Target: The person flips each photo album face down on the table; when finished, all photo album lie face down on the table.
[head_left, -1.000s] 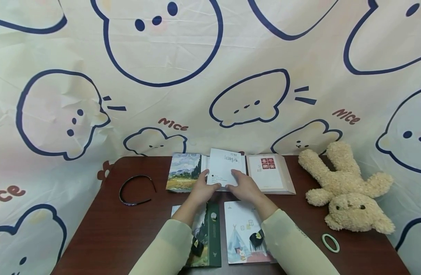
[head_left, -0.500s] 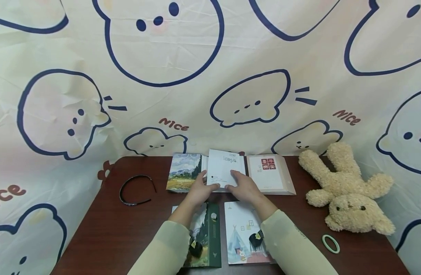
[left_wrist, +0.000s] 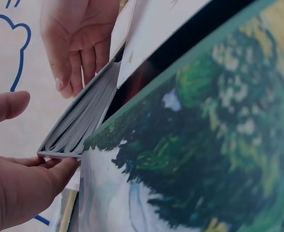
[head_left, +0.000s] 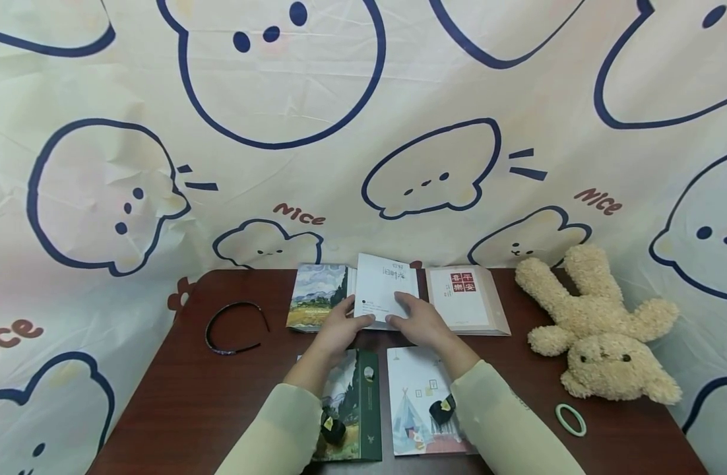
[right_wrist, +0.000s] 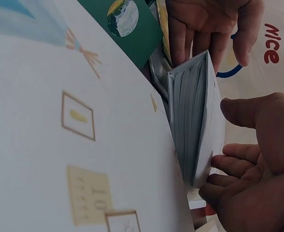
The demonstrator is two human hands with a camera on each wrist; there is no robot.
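Two hands show from the head: left hand [head_left: 340,324] and right hand [head_left: 423,321] touch a white book [head_left: 382,290] far on the table [head_left: 167,396], between a painted book [head_left: 318,297] at left and a red-stamped book [head_left: 467,307] at right. From the left wrist, I see left fingers [left_wrist: 63,170] touching the book, thumb spread away. From the right wrist, right fingers [right_wrist: 234,166] touch it, thumb spread too.
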